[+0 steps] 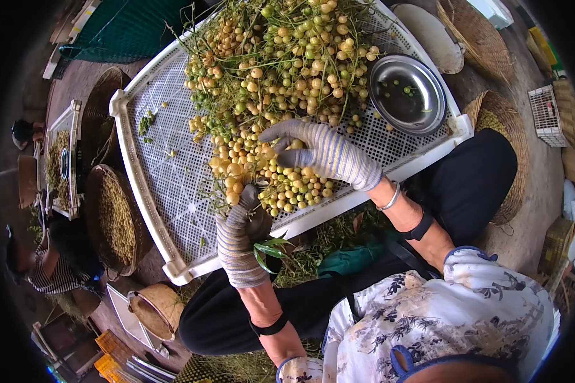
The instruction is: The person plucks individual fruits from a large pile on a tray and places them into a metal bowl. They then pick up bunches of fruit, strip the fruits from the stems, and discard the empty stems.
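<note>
Striped work gloves cover both hands. My left hand [241, 236] is closed at the front edge of the white perforated tray [166, 159], next to a cluster of yellow fruit; some green leaves [271, 249] stick out beside it. My right hand [322, 153] hovers over the loose yellow-green fruit [294, 191], its thumb and fingers apart and nothing visible between them. Beyond the hands, a big heap of fruit on green stems [281, 64] covers the tray's far middle. A metal bowl [407, 94] with a few small green fruits sits on the tray's right side.
Baskets of fruit stand left [116, 220] and right [492, 121] of the tray. A beige bucket [156, 311] is at lower left. Two people sit at far left near another tray [61, 159]. Cut stems [313, 249] lie below the tray, by the legs.
</note>
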{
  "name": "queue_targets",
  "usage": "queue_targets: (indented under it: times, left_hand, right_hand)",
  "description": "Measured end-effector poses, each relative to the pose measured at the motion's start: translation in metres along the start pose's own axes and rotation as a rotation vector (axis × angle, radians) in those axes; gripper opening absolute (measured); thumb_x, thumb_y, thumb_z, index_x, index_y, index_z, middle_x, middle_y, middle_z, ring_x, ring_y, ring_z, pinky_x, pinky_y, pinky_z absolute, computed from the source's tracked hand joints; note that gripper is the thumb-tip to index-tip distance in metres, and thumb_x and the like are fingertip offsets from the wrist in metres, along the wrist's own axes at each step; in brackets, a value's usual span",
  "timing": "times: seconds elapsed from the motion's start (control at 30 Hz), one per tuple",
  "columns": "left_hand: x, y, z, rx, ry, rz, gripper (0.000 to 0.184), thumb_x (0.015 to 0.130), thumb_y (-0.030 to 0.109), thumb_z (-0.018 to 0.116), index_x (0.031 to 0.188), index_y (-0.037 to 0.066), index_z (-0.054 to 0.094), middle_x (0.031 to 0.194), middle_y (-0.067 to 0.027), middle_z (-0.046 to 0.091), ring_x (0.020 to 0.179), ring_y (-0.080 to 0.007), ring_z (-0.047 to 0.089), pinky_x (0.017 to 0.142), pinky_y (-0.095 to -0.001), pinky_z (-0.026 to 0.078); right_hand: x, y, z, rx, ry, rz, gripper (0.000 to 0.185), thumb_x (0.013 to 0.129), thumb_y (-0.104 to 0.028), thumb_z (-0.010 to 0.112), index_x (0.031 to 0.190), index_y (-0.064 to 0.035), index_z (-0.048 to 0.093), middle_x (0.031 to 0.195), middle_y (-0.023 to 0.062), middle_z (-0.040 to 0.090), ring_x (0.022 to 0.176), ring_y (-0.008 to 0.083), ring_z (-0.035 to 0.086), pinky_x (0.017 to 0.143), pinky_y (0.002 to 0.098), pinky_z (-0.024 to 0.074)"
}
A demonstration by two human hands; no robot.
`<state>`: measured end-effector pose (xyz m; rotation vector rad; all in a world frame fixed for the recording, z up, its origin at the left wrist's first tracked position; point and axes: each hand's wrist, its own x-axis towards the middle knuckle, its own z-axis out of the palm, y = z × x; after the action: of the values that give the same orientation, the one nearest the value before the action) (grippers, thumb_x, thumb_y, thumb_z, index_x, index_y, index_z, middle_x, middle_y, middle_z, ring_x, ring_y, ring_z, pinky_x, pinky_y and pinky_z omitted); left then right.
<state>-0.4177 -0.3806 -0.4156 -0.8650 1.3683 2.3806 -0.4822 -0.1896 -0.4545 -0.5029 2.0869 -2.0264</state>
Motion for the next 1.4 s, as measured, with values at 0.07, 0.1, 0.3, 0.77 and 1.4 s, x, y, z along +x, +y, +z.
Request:
queue_targets:
  times: [0.07,0.1,0.3,0.77,1.4]
  left_hand:
    - [0.013,-0.009,0.002,-0.018,0.021,-0.024,0.029,0.077,0.019,0.073,0.097,0.006,0.056,0.056,0.0065,0.043,0.039,-0.0041,0.035,0.038,-0.0205,0.027]
    - [0.005,-0.008,0.008,0.077,0.034,0.019,0.027,0.078,0.018,0.072,0.096,0.006,0.056,0.054,0.0072,0.041,0.038,-0.0035,0.033,0.036,-0.0203,0.024]
    - [0.004,-0.01,0.011,0.075,-0.058,-0.058,0.028,0.079,0.02,0.072,0.099,0.007,0.056,0.05,0.0074,0.04,0.035,-0.0035,0.031,0.034,-0.0202,0.021]
    - [-0.002,0.011,-0.017,-0.009,-0.157,0.005,0.021,0.085,0.026,0.07,0.079,0.015,0.052,0.05,0.0084,0.038,0.035,-0.0044,0.027,0.035,-0.022,0.02]
    - [-0.011,-0.003,-0.003,-0.065,-0.226,-0.08,0.025,0.088,0.023,0.065,0.098,0.002,0.056,0.048,0.0049,0.042,0.035,-0.0071,0.035,0.036,-0.0229,0.024]
  right_hand:
    - [0.0,0.003,0.005,0.229,-0.049,0.041,0.038,0.085,-0.023,0.07,0.12,-0.0111,0.062,0.109,0.0049,0.066,0.097,0.0123,0.061,0.083,0.0275,0.0508]
    - [-0.001,0.001,0.008,0.34,-0.054,0.048,0.038,0.084,-0.023,0.071,0.119,-0.0102,0.062,0.109,0.0047,0.066,0.097,0.0116,0.061,0.083,0.0269,0.0506]
    - [-0.004,-0.007,0.006,0.248,0.055,0.163,0.032,0.083,-0.021,0.073,0.109,-0.0034,0.067,0.092,0.0018,0.069,0.081,0.0085,0.064,0.071,0.0215,0.053]
    - [-0.006,-0.001,-0.029,0.624,-0.045,0.269,0.052,0.08,-0.04,0.073,0.111,0.0008,0.061,0.079,0.002,0.062,0.065,0.0073,0.057,0.054,0.0172,0.0446]
    - [-0.006,0.005,0.009,0.672,-0.184,0.182,0.049,0.085,-0.036,0.07,0.119,-0.003,0.059,0.092,0.0019,0.067,0.072,0.0061,0.061,0.059,0.0179,0.0479]
